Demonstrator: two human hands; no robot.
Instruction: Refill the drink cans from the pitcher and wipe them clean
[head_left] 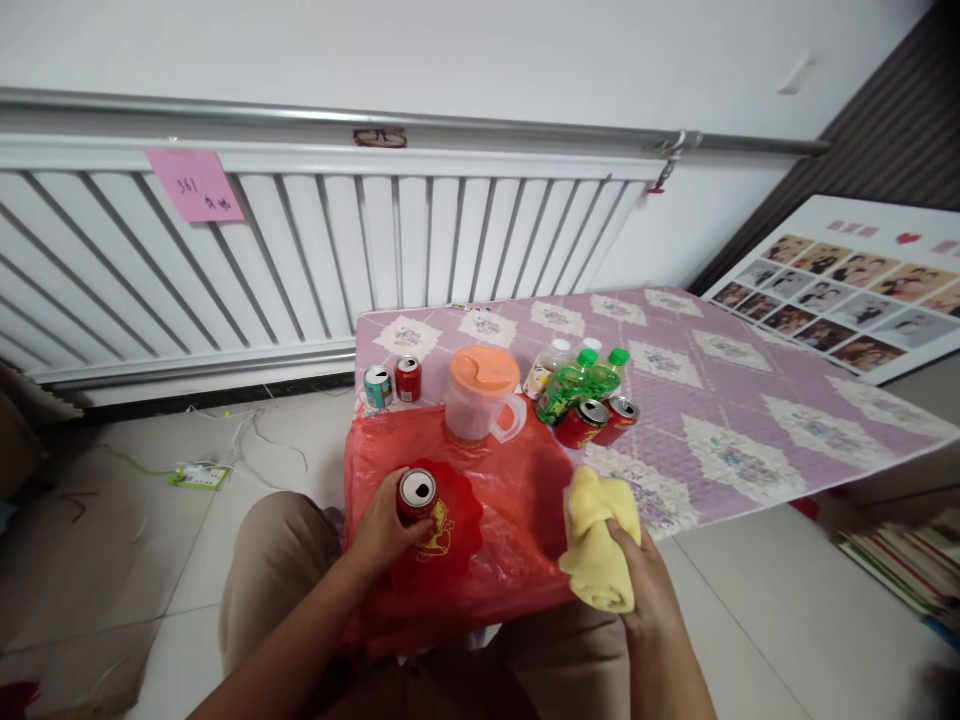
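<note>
My left hand [390, 520] is wrapped round an opened soda can [418, 490], red on its side with a silver top. The can is over a red scalloped plate [457, 535] with a gold print, which lies on a red plastic sheet [517, 545]. At the table's right front, my right hand [641, 575] grips a folded yellow cloth [600, 540]. Beyond the plate stands a clear pitcher [469, 410] with an orange lid. Whether the can touches the plate is hidden.
Behind the left hand stand a teal can [378, 387] and a red can [408, 379]. Right of the pitcher are green-capped bottles [566, 388], a clear bottle [541, 372] and two red cans [583, 424]. A floral cloth [739, 420] covers the table; a radiator [300, 250] is behind.
</note>
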